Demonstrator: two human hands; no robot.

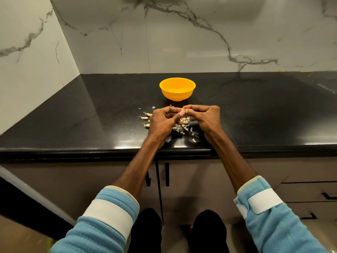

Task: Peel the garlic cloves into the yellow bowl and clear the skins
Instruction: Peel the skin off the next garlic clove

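A yellow bowl stands on the black counter, just beyond my hands. My left hand and my right hand meet fingertip to fingertip over the counter and together pinch one small garlic clove. Only its pale tip shows between the fingers. Several unpeeled cloves lie to the left of my left hand. A heap of papery skins lies under and between my hands. What the bowl holds cannot be made out.
The counter's front edge runs just under my wrists. Marble walls close the back and the left side. Cabinet doors with black handles are below the counter.
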